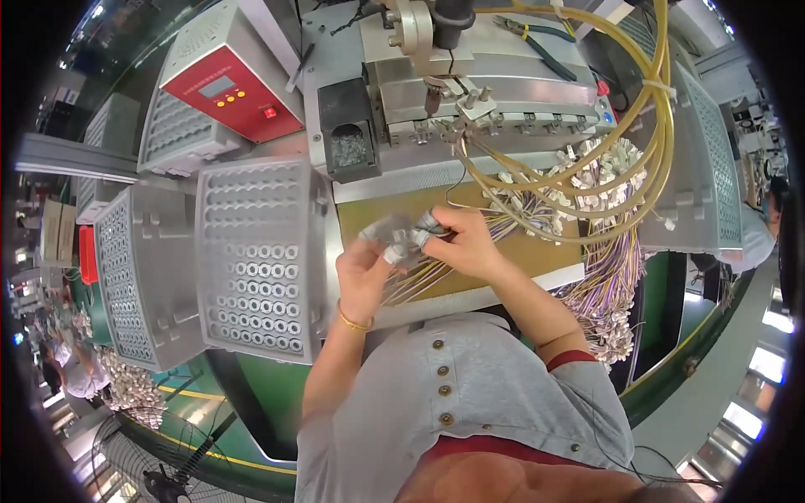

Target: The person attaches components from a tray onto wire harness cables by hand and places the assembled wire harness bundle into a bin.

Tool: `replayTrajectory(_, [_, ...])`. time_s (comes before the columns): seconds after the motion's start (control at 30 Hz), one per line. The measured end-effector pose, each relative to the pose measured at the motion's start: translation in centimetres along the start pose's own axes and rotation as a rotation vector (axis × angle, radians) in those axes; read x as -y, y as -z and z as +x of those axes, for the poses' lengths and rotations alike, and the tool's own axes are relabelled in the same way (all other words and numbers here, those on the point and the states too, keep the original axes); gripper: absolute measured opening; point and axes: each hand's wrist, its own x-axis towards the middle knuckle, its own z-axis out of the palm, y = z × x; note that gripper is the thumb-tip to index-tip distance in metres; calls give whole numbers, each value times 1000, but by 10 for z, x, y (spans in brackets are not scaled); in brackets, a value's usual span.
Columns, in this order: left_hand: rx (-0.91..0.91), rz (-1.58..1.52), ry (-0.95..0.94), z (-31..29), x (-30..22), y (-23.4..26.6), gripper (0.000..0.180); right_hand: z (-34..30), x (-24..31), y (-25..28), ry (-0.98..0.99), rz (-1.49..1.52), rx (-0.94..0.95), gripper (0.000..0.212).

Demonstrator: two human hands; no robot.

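Observation:
My left hand (362, 270) and my right hand (463, 241) meet over the tan work mat, with grey-white coverings on several fingertips. Motion smears the left fingers, so their grip is unclear. The right thumb and fingers are pinched together around something too small to make out. Whatever lies between the two hands is blurred. Just beneath them, a bundle of purple, yellow and white wires (426, 282) stretches across the mat (362, 211). Beyond the right hand, more such wires end in white plastic connectors (530, 211).
A metal machine (495, 105) with yellow hoses (665, 126) stands ahead, pliers (549, 57) on top. At its left are a black bin (348, 117) and a red-fronted control box (239, 94). A tray of round metal parts (260, 189) stands left; wires with connectors (608, 277) hang at right.

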Motion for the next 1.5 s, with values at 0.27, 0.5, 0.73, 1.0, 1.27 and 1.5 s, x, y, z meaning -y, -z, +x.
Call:
replayTrajectory(0.27, [44, 61, -73, -2, 1, -5, 35, 2, 5, 11, 70, -57, 32, 11])
replayTrajectory(0.5, [21, 87, -91, -2, -1, -6, 33, 0, 0, 12, 98, -62, 16, 11])
replayTrajectory(0.73, [39, 78, -103, -3, -1, -10, 34, 1, 9, 12, 160, -79, 10, 11])
replayTrajectory(1.0, [24, 123, -98, -5, -1, -15, 34, 1, 7, 19, 240, -195, 43, 12])
replayTrajectory(1.27, [-41, 5, 13, 3, 5, -15, 21, -4, 5, 6, -75, 178, 171, 7])
replayTrajectory(1.5, [14, -304, 178, 12, 3, -14, 28, -4, 2, 7, -137, 202, 76, 9])
